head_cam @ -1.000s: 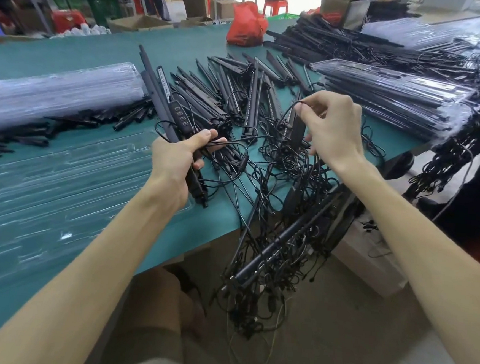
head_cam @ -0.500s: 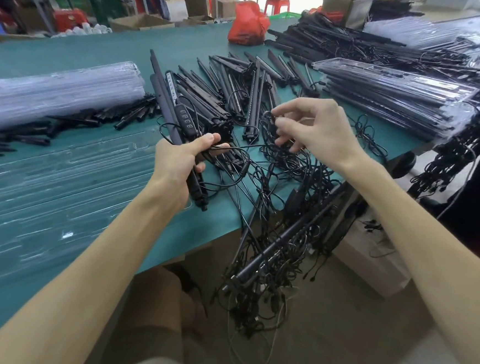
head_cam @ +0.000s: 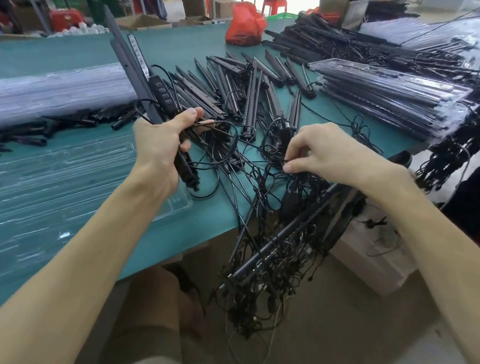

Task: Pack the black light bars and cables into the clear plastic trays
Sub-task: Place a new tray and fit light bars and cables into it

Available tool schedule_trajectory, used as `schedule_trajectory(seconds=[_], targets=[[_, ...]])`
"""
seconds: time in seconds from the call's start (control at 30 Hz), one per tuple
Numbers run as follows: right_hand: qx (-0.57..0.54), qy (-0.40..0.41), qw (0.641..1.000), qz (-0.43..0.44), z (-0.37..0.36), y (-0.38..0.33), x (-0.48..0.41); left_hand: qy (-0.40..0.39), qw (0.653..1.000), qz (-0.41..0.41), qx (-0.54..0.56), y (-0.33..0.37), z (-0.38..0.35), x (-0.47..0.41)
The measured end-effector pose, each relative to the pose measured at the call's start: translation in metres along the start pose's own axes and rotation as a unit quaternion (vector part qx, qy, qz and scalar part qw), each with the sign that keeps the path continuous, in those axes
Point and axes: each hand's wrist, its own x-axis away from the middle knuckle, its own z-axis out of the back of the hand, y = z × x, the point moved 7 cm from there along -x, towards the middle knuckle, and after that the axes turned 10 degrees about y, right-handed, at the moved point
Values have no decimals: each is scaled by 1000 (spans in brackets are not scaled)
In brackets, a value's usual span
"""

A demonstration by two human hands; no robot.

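I read no text, brand or number anywhere: nothing legible on the light bars (head_cam: pixel 208 99), the clear trays (head_cam: pixel 45 195) or the cardboard boxes (head_cam: pixel 143 23).

A red plastic bag (head_cam: pixel 245 24) sits on the teal table (head_cam: pixel 186 45), a cardboard box (head_cam: pixel 143 22) and red stool (head_cam: pixel 273 5) beyond.

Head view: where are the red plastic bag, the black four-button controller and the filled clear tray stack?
Red plastic bag (head_cam: pixel 245 24), head view, bulging front.
Black four-button controller (head_cam: pixel 163 92), head view, button face.
Stack of filled clear trays (head_cam: pixel 390 81), head view, top tray.
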Motion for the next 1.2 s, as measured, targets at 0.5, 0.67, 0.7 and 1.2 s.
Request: schedule_trajectory(seconds=[0.5, 0.67, 0.7, 1.2], targets=[[-80, 140, 987, 23, 19, -13, -1, -31, 999, -31, -16, 8, -2, 5], [-90, 112, 989, 26, 18, -11, -3, -32, 999, -22, -21, 0, -4, 5], [-82, 91, 992, 27, 16, -9, -3, -27, 999, -18, -19, -1, -4, 4], [-16, -85, 996, 23, 1, 18, 7, 31, 999, 23, 6, -11, 15, -1]])
